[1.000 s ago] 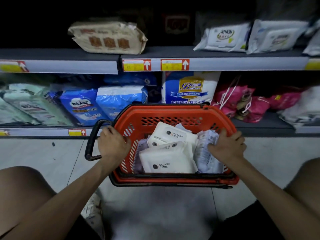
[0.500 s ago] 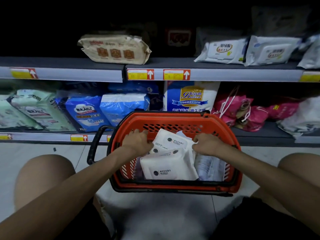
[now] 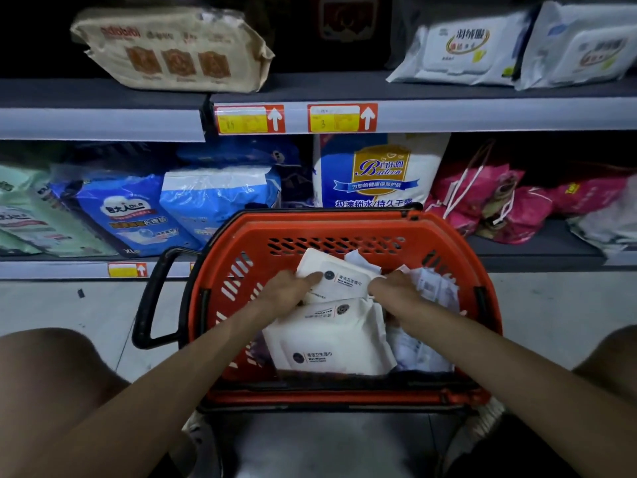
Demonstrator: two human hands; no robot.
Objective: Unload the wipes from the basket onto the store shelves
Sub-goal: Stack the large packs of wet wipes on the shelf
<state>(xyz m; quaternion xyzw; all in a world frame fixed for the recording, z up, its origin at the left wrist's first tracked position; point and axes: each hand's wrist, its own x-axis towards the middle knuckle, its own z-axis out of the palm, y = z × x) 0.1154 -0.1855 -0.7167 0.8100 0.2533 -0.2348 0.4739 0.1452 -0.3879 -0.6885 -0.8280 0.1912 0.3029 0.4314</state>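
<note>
Hidden: the right hand's [image 3: 393, 291] fingers tuck under the top pack's [image 3: 339, 270] right edge, out of sight; the label print is too small to read.
Wipes: the top pack is white and soft with a dark round logo. It lies tilted at frame centre inside the orange basket [image 3: 344, 232], on a second white pack [image 3: 331, 339].
Left hand [image 3: 289, 294]: thumb on top, pinching the top pack's left edge.
Right hand: grips the right edge.
Room: the upper shelf [image 3: 327, 93] shows a bare stretch between the tan pack [image 3: 172, 50] and the white packs [image 3: 458, 50] at upper right.
</note>
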